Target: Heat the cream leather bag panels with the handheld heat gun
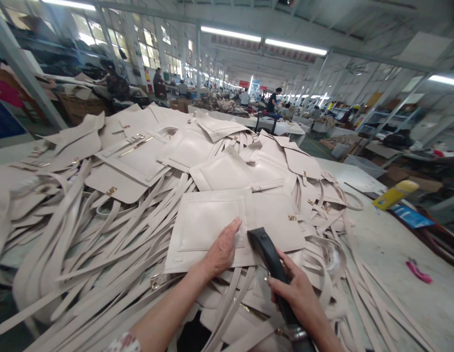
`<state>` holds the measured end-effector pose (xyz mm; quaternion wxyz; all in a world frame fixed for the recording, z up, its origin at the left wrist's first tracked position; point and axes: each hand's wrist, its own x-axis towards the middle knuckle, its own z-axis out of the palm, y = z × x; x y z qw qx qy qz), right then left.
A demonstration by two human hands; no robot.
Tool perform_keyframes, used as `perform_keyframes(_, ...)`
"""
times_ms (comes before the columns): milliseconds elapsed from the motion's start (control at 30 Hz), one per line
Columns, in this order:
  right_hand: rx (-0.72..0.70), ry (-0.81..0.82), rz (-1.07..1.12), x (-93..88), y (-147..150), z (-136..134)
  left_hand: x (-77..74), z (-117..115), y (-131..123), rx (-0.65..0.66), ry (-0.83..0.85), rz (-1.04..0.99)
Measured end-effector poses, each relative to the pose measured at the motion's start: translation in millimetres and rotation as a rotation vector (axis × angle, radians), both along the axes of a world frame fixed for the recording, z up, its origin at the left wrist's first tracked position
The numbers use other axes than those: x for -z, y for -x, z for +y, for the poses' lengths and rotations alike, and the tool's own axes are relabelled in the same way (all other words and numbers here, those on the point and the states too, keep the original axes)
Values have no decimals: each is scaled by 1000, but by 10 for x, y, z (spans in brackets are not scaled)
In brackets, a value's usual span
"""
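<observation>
A flat beige leather bag piece (208, 222) lies on top of the heap, with a framed rectangular panel on its left part and a gold clasp (292, 218) near its right edge. My left hand (223, 249) rests on it, fingers stretched out and close together, holding nothing. In my right hand (295, 283) is a black curved tool (273, 256) with a wide flat end and a metal collar below the grip; its exact kind is unclear. The tool's end is over the bag piece, just right of my left fingertips; I cannot tell whether it touches.
Many similar beige bag pieces (186, 146) and long straps (149, 249) cover the table (388, 244). On the right are a yellow bottle (396, 194), a blue packet (412, 216) and pink-handled snips (418, 271). People work at tables farther back.
</observation>
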<state>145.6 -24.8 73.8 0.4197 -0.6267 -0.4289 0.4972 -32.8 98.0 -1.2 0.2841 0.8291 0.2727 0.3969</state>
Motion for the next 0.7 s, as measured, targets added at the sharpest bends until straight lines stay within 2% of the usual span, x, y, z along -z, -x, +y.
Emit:
perform_keyframes(133,-79,116,130,41,-4,-152,35,6,-6,13,-20,-72)
perform_keyframes(200,-76,109,128,49,25,-123,56,7,-14,7,-23,-69)
perform_keyframes(367,46,-77,18,-57,79,330,72,-15,-31,-30,-50,22)
perform_keyframes(467,102,-146,4,-148,-24,433,29,-48,-23,-34,-90,151)
perform_keyframes(567,151,-157,-2,-169,-195,217,-45,-83,-8,-28,-121,310)
perform_keyframes(700,158,-56,-6,-62,-348,-287,-152,-158,-43,-48,-154,471)
